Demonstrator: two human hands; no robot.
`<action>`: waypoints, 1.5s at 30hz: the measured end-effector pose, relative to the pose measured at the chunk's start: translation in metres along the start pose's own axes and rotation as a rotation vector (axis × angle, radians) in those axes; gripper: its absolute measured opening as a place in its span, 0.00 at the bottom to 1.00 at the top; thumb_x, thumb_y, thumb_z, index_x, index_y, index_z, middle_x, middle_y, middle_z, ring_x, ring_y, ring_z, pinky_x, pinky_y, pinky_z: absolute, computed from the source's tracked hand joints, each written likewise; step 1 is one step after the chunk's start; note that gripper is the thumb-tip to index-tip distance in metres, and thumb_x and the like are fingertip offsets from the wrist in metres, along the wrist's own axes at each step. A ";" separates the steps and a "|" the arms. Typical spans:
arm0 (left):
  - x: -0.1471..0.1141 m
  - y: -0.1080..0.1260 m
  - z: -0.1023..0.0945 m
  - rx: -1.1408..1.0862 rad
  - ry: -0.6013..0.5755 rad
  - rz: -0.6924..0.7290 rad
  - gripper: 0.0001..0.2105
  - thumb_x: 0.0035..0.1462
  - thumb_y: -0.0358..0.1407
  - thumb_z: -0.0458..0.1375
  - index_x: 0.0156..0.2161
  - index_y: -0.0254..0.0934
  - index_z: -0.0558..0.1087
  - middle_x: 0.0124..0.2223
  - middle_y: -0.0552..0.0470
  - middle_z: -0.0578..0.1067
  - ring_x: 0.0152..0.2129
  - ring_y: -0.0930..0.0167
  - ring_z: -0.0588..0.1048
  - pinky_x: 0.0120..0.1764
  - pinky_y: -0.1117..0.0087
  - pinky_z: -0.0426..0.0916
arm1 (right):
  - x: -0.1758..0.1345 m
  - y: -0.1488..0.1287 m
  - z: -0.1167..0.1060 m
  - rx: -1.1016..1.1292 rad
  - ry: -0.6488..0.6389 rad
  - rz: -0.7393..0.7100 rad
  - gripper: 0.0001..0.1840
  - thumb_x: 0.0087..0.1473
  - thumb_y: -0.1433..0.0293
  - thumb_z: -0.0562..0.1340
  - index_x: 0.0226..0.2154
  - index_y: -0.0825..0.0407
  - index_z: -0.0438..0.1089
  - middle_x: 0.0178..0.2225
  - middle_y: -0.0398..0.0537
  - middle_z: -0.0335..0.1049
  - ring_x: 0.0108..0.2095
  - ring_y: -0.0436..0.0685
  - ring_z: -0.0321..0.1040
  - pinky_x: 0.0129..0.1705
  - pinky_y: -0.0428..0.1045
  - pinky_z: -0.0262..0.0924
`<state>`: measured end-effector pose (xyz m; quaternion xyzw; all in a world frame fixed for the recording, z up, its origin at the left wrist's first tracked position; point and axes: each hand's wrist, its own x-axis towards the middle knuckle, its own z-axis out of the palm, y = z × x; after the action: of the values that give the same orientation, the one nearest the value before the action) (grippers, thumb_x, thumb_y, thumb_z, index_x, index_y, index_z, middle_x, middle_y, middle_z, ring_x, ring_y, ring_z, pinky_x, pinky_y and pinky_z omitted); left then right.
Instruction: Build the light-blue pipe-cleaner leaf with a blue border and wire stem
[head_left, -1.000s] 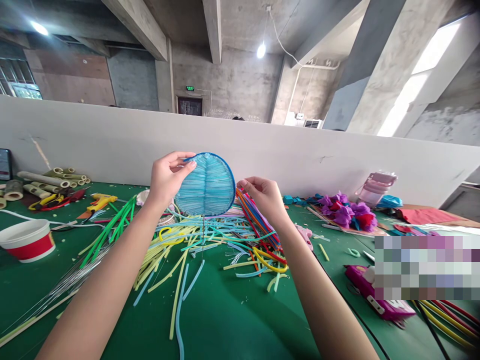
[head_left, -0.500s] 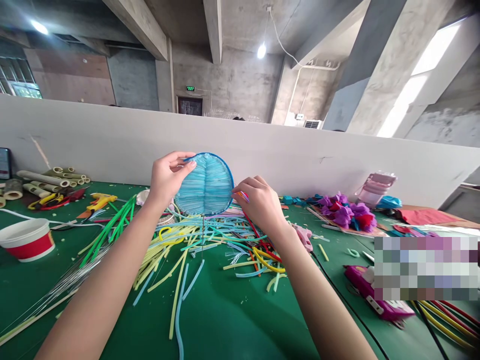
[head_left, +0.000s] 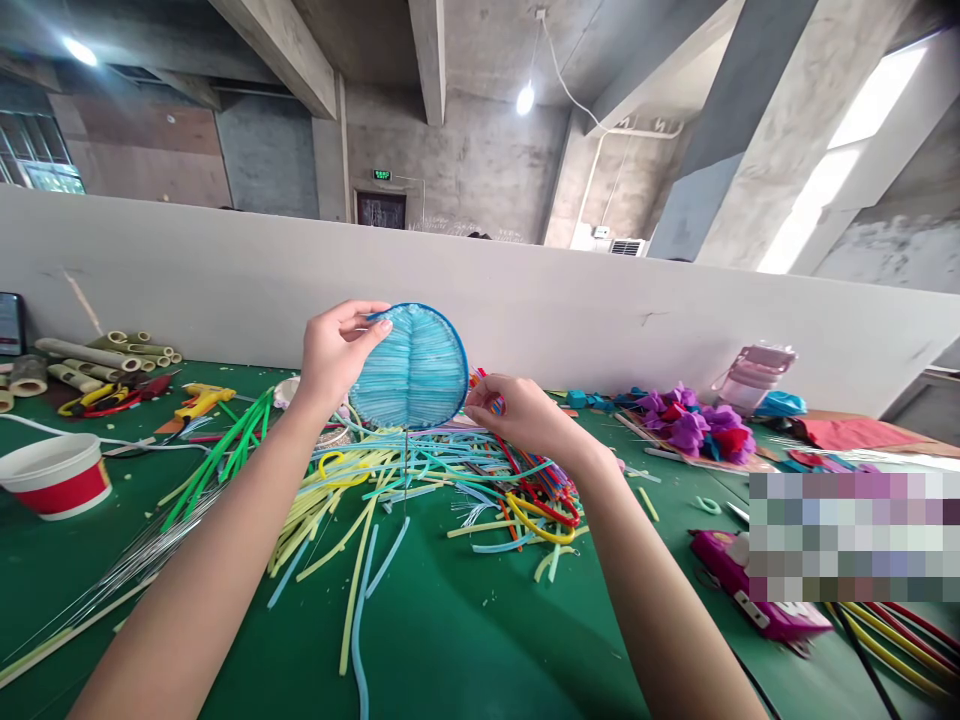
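A round light-blue chenille leaf [head_left: 412, 368] with a darker blue rim and a central rib is held upright above the table. Thin wire [head_left: 406, 470] hangs from its lower end as a stem. My left hand [head_left: 341, 345] pinches the leaf's upper left edge between thumb and fingers. At the lower right rim, my right hand [head_left: 517, 408] has its fingers bent with the tips on the edge; the exact contact is small and partly hidden. Beneath the leaf lie loose blue and yellow chenille stems [head_left: 330, 505], and a bundle of red and multicoloured ones [head_left: 551, 485].
On the left are a paper cup [head_left: 56, 480], a yellow glue gun [head_left: 202, 400], pliers [head_left: 97, 400] and bamboo pieces [head_left: 112, 352]. To the right are purple flowers [head_left: 697, 430], a pink bottle [head_left: 757, 375] and a magenta box [head_left: 757, 585]. A white partition [head_left: 570, 310] stands behind.
My right hand has turned at the wrist and dropped slightly, its fingertips shifting lower along the leaf's right rim. The left hand and the leaf have hardly moved.
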<state>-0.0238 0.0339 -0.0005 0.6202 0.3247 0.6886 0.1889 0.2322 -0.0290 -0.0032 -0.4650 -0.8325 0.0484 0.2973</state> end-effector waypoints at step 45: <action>0.001 -0.003 0.000 -0.027 0.000 -0.013 0.19 0.47 0.42 0.70 0.44 0.37 0.81 0.36 0.47 0.82 0.33 0.66 0.79 0.38 0.68 0.73 | 0.000 0.007 -0.010 0.476 0.082 0.064 0.15 0.48 0.57 0.71 0.32 0.52 0.78 0.34 0.48 0.79 0.31 0.54 0.71 0.35 0.51 0.65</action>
<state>-0.0240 0.0366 -0.0017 0.6153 0.3197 0.6917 0.2018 0.2432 -0.0270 0.0027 -0.4096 -0.7695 0.2339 0.4305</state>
